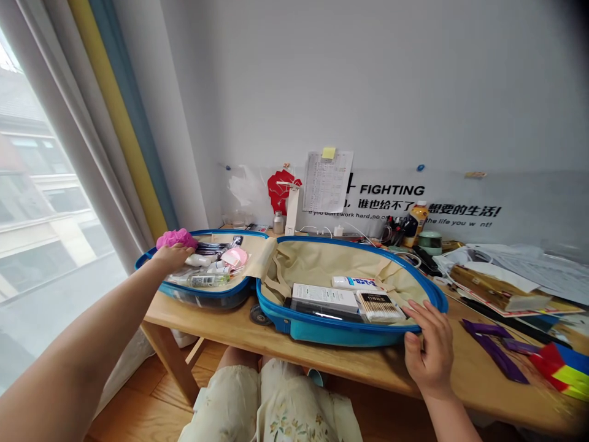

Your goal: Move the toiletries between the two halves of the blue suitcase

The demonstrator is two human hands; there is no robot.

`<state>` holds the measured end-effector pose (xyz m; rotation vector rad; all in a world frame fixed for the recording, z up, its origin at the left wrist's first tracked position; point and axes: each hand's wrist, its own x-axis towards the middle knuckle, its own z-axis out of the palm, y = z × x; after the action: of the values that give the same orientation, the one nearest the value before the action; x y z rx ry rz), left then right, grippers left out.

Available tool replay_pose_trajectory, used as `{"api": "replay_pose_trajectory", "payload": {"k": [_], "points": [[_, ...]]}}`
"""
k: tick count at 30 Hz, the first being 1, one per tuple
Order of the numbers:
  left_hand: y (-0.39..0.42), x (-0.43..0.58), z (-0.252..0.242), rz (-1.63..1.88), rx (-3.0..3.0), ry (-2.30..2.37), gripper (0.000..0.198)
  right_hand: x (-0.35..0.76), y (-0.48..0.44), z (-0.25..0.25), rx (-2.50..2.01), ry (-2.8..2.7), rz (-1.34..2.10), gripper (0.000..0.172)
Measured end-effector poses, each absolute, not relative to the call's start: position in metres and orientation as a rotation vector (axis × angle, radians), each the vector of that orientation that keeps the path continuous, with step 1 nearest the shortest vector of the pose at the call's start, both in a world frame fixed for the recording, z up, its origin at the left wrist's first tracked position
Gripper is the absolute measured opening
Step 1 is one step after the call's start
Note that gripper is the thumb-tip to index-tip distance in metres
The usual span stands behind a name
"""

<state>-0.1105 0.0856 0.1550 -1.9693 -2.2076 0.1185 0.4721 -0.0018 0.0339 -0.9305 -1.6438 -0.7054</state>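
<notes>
The left hand (173, 256) reaches to the upper left of the open suitcase, its fingers pressed together on a pink mesh shower puff (173, 239); whether they pinch it, I cannot tell. The right hand (427, 347) sits at lower right, fingers loosely spread, just beside the rim of the blue hard-shell suitcase (331, 334), which lies open on a pale wooden desk (221, 328).

The puff rests in the left shell, among toiletries such as a clear bottle with a green label (209, 280). The right shell, lined with beige fabric (326, 264), holds a white rectangular box (324, 298), a white tube with blue lettering (353, 282) and a clear pack of wooden cotton swabs (380, 307) – all near its front edge.

Purple fabric strips (497, 350) lie on the desk at lower right, and an orange-capped juice bottle (418, 224) stands at the back.
</notes>
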Motion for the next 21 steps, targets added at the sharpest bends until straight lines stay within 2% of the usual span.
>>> {"api": "replay_pose_trajectory", "payload": {"k": [6, 11, 16, 21], "points": [[0.088, -0.077, 0.185, -0.039, -1.962, -2.067, 0.051, 0.473, -0.002, 0.031, -0.959, -1.639, -0.676, 0.034], [0.108, 0.013, 0.206, -0.128, -2.217, -1.772, 0.053, 0.473, -0.001, 0.031, -0.959, -1.624, -0.694, 0.034], [0.128, 0.114, 0.182, 0.005, -2.554, -1.515, 0.050, 0.473, -0.001, 0.032, -0.938, -1.642, -0.687, 0.035], [0.149, 0.156, 0.142, 0.182, -2.713, -1.502, 0.045, 0.474, -0.002, 0.031, -0.941, -1.660, -0.697, 0.035]]}}
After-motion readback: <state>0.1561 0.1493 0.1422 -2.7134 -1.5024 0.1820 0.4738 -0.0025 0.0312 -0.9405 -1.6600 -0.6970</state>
